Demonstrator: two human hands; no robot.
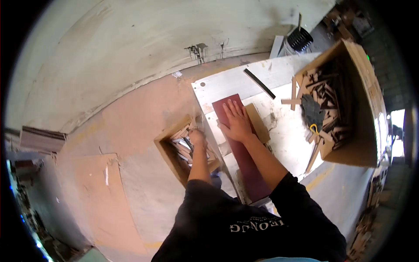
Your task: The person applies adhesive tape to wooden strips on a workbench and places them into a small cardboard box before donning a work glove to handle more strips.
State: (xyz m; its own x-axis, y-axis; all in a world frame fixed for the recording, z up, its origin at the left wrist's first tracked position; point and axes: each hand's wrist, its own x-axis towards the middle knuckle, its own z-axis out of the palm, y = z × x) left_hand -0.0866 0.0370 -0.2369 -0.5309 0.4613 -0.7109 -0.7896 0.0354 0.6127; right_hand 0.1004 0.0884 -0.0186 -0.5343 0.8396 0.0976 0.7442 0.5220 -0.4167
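Note:
My right hand [238,123] lies flat with fingers spread on a long dark red board [248,168], which rests lengthwise along the left side of the white table. To the left and lower down, my left hand [197,138] is at the right side of an open cardboard box [163,153] filled with loose narrow strips [183,150]. Its fingers are curled in; what they hold, if anything, is hidden. A tan block or piece of cardboard [257,122] sits just right of the red board, partly behind my right wrist.
A big tilted cardboard box [369,109] stands on the right of the white table [301,161], spilling brown strips and a dark cloth-like piece [312,110]. Yellow-handled scissors [314,128] lie at its opening. A dark strip [259,83] lies at the table's far side, near a bucket [297,43].

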